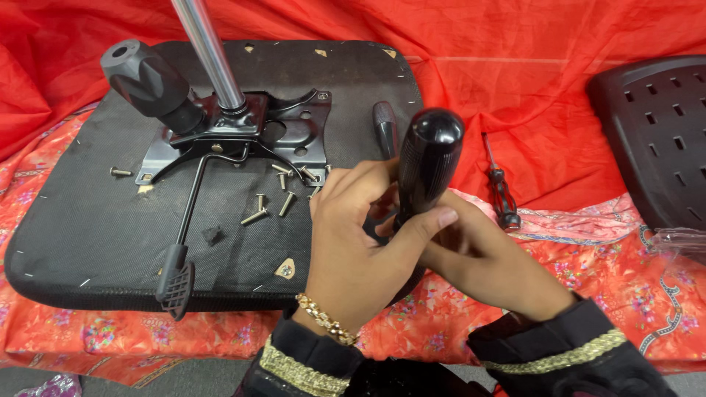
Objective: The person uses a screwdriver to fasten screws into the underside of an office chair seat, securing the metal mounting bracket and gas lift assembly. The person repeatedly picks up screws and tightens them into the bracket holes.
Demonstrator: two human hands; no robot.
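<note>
Red cloth covers our work surface. Nearest us, our left hand and right hand both grip a glossy black handle (held upright). Beyond lie loose screws on an upturned black chair seat, its metal mechanism plate farther back.

Likely a home floor: red cloth, floral fabric, upturned chair seat, loose screws.

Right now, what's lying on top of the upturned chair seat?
On the seat: a metal plate with pole, a lever, and loose screws. The hands cover the near right corner.
</note>
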